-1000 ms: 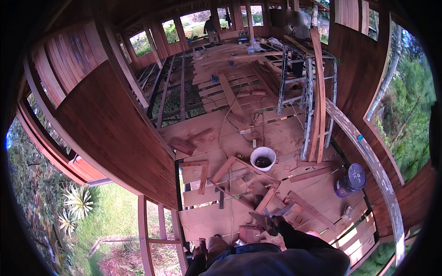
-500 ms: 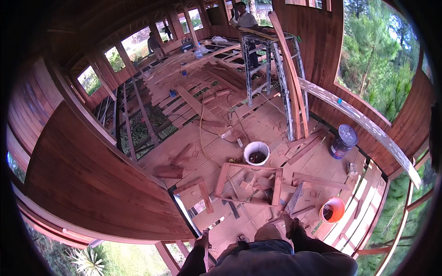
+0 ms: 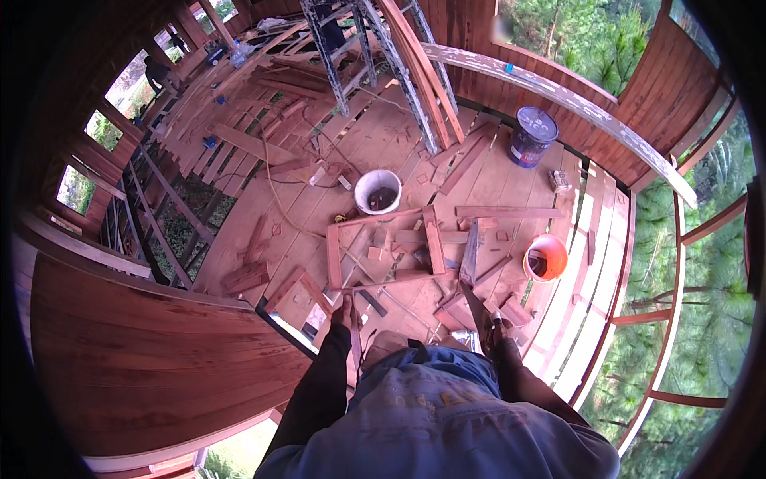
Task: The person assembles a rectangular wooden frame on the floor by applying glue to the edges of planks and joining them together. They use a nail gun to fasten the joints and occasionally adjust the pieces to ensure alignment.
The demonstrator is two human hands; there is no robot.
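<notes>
My left hand is closed around a thin wooden strip that hangs beside my leg. At my other side, my right hand grips a long dark tapering piece, which looks like a handsaw blade; a small white patch shows at the fingers. Ahead of my feet lies a rectangular wooden frame with offcuts inside and around it. A grey tapered board rests by its right side. Beyond the frame stands a white bucket, and to the right an orange bucket.
A paint-spattered ladder with long planks leaning on it stands ahead. A lidded dark pail is near the right wall. Open floor joists leave gaps at left. A curved wooden panel borders my left. Another person is far left.
My view has tilted down and turned right, so the floor things appear higher and further left. Both hands have come further into view, and the dark blade at my right hand now shows clearly.
</notes>
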